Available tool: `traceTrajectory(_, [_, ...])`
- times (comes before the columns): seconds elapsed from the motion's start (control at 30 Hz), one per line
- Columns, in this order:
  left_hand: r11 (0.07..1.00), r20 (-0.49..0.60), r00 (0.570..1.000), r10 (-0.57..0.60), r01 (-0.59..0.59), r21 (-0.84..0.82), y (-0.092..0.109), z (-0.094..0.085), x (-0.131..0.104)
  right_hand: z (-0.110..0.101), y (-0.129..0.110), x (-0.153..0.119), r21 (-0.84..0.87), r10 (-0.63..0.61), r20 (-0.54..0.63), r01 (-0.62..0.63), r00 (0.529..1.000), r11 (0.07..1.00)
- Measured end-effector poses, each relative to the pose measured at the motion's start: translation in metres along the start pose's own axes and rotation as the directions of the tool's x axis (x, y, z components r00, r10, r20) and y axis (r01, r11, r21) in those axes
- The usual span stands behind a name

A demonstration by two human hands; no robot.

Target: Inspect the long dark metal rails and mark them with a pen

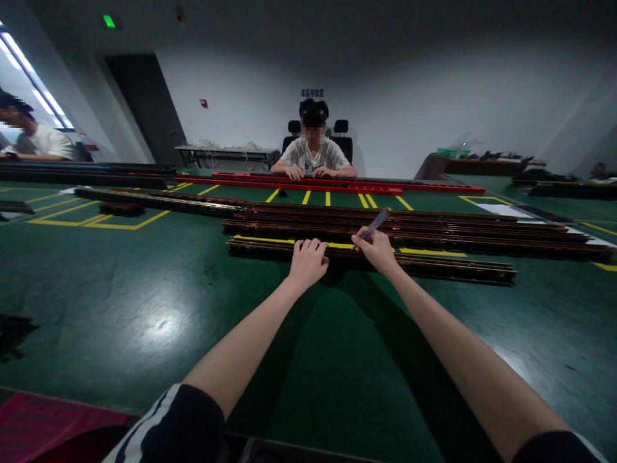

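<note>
A long dark strip (457,267) lies crosswise on the green table, nearest to me. My left hand (309,260) rests on this strip with its fingers bent over it, closed on its top edge. To the right, my right hand (376,249) is closed round a pen-like tool (378,222), whose lower end points down at the strip; the tip is too small to make out. Just behind, several long dark strips with reddish-brown edges (434,228) lie side by side.
Across the green table (144,270), a person (315,154) sits behind long red strips (289,184). Another person (43,141) is at the far left. Dark strips (87,173) lie at the back left, a small dark bundle (122,209) before them. Yellow tape marks the tabletop.
</note>
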State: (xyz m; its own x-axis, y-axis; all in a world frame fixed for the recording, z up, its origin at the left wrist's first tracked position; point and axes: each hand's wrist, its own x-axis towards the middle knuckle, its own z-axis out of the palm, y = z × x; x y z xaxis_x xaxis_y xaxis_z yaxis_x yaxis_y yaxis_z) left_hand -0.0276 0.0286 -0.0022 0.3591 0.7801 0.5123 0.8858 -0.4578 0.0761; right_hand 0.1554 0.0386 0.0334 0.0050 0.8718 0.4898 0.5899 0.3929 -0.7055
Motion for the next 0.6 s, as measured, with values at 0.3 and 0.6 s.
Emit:
traceTrajectory(0.3, [1.000,0.012,1.000,0.006,-0.006,-0.008,0.0004,-0.0010,0.0003,-0.0002,0.0021,0.0008,-0.002,0.003,0.000,-0.003,1.000,1.000])
traceTrajectory(0.6, [1.000,0.004,1.000,0.016,-0.016,0.002,0.0008,-0.0004,-0.0003,-0.0010,-0.0015,-0.0005,-0.011,-0.007,0.004,0.007,1.000,1.000])
